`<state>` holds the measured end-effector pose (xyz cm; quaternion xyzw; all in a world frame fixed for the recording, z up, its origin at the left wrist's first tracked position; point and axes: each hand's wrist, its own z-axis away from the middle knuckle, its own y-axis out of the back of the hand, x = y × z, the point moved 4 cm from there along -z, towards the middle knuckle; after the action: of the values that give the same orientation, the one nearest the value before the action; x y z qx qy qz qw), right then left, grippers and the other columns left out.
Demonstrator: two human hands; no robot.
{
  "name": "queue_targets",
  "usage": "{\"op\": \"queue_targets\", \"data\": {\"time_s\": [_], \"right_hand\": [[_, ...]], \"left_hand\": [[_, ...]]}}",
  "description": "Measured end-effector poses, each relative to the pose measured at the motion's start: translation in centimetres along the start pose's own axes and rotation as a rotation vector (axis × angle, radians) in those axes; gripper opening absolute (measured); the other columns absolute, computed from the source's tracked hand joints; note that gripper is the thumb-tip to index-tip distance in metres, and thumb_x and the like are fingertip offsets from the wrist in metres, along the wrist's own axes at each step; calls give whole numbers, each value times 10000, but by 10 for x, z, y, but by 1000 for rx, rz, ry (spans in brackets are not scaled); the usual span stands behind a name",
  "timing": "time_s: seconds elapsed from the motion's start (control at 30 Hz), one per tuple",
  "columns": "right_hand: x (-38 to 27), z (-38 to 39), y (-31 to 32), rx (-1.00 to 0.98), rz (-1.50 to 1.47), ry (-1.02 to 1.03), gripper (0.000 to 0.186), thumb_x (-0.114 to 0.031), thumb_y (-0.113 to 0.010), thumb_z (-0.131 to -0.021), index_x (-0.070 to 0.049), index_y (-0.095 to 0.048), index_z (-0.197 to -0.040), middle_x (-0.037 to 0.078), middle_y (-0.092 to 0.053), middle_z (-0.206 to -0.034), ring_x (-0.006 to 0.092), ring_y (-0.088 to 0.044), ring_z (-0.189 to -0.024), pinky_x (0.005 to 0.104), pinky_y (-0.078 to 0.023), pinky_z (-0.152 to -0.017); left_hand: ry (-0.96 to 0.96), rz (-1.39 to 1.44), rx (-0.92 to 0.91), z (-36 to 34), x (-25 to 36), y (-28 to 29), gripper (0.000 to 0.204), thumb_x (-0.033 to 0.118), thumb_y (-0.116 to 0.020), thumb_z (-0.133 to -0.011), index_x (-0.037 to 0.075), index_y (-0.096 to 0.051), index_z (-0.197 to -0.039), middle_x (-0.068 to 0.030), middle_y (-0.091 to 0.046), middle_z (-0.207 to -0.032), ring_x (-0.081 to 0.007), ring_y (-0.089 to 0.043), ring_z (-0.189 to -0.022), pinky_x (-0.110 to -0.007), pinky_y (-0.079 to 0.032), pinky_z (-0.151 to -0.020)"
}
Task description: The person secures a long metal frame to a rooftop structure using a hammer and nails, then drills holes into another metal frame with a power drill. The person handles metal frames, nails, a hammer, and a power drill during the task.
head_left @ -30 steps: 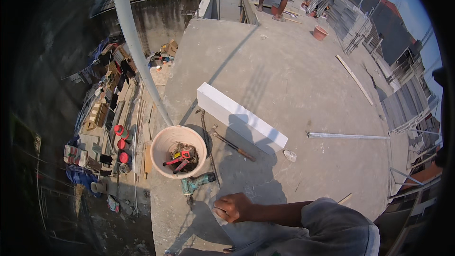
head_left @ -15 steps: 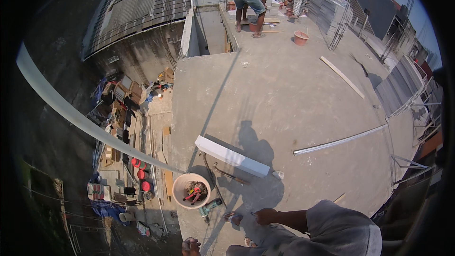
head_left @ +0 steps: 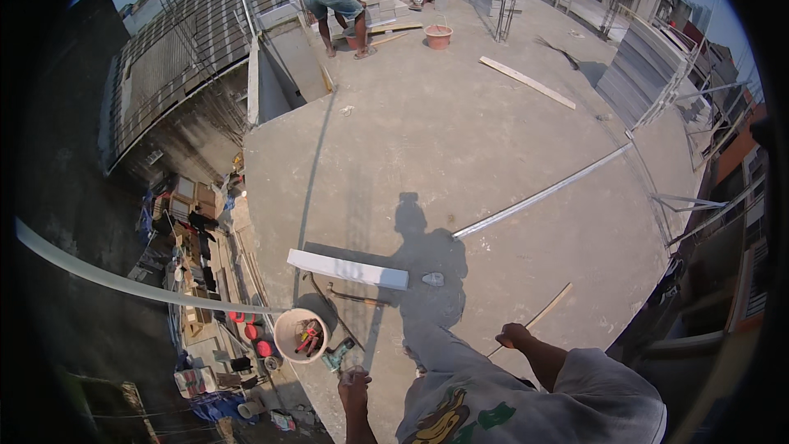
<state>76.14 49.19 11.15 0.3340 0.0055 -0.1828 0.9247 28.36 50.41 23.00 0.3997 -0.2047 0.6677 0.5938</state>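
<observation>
My left hand point(head_left: 355, 386) is raised with curled fingers, just below a teal power drill point(head_left: 335, 357) on the concrete. Something pale shows at its fingertips, too small to make out. My right hand point(head_left: 514, 335) is closed in a fist, out to the right. Behind it a thin wooden strip point(head_left: 552, 304) slants across the floor; whether the fist grips it is unclear. A pale bucket point(head_left: 283, 342) holding red-handled tools stands at the slab's left edge. Beside it lie a hammer point(head_left: 362, 300) and a dark bent bar point(head_left: 325, 298). A long white block point(head_left: 349, 269) rests just beyond.
A silver metal bar point(head_left: 542, 192) and a wooden plank point(head_left: 528, 82) lie on the slab. Its left edge drops to a cluttered lower level point(head_left: 201, 292). At the back, a person point(head_left: 335, 4) bends near an opening point(head_left: 289, 66) and a red bucket point(head_left: 438, 38).
My view has swung right, so the scene sits farther left. My right hand has moved from beside my knee out to the right. My left hand has risen closer to the drill.
</observation>
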Motion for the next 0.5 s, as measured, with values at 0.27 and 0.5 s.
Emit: {"op": "queue_targets", "data": {"time_s": [0.27, 0.5], "right_hand": [[96, -25, 12, 78, -253, -71, 473, -408, -555, -809, 18, -734, -913, 248, -707, -984, 409, -673, -983, 476, -530, -870], [215, -122, 124, 25, -377, -30, 482, -445, -531, -852, -22, -726, -729, 167, -718, -762, 332, -704, -782, 447, -546, -787]], "left_hand": [[-210, -212, -250, -70, 80, -122, 409, 325, -651, -924, -35, -627, -1117, -114, -694, -947, -195, -690, -822, -325, -515, -727], [-289, -344, -214, -174, 202, -288, 340, 321, -670, -921, 17, -640, -1069, -67, -686, -906, -138, -650, -768, -256, -477, -641]]}}
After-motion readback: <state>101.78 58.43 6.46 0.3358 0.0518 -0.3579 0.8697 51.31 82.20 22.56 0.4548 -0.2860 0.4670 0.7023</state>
